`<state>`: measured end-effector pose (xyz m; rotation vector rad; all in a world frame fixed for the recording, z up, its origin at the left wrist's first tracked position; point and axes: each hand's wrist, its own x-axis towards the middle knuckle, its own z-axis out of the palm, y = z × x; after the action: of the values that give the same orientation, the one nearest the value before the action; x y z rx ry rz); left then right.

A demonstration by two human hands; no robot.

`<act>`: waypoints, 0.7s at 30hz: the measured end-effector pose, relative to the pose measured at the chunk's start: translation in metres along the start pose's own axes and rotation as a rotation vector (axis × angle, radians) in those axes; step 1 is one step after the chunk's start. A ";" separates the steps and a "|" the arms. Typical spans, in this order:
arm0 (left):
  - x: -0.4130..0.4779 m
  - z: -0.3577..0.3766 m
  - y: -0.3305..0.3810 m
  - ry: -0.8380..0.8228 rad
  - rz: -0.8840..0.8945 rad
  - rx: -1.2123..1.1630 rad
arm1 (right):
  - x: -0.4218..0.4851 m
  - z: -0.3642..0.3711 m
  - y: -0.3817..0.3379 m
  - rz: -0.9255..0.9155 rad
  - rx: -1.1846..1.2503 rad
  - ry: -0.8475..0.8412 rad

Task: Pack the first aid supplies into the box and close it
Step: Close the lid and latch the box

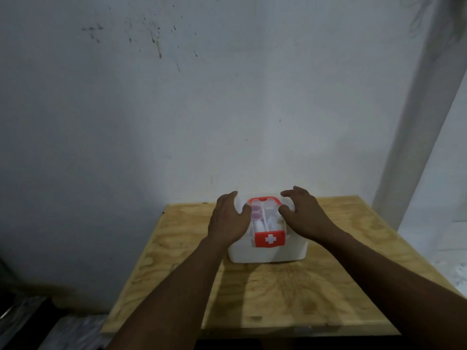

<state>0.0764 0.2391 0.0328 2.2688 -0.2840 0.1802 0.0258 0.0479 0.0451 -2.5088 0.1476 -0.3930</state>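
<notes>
While both bare forearms reached forward over the pale plywood tabletop (328, 286), a small white plastic first aid box (267, 253) with rounded corners sat between the 2 hands, near the table's far edge and close to the grey-white wall (177, 109). Its near face carried a red latch panel (270, 239) marked with 1 white cross, and a red handle (262, 199) curved over the far end. Through the clear central strip of the top, 2 round purple caps (256, 212) and several white, blurred shapes showed inside; what those white items were could not be told.

The left hand (228, 219) lay on the box's left side, fingers loosely spread and curved, thumb toward the clear strip. The right hand (302, 213) covered the box's right side in the same way, fingers apart and bent, thumb pointing inward. Neither hand pinched anything; whether the palms pressed on the lid or hovered just above it could not be told.
</notes>
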 end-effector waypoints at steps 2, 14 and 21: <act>0.004 0.008 0.006 -0.022 0.003 0.017 | 0.004 -0.001 -0.001 -0.004 -0.126 0.031; 0.008 0.021 0.013 0.065 -0.089 -0.247 | -0.005 0.011 0.013 -0.077 -0.186 0.234; -0.003 0.025 0.005 0.125 0.127 0.033 | -0.015 0.000 0.025 -0.264 -0.180 0.136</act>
<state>0.0733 0.2174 0.0190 2.2619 -0.3617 0.3942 0.0111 0.0301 0.0269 -2.6866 -0.1018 -0.6850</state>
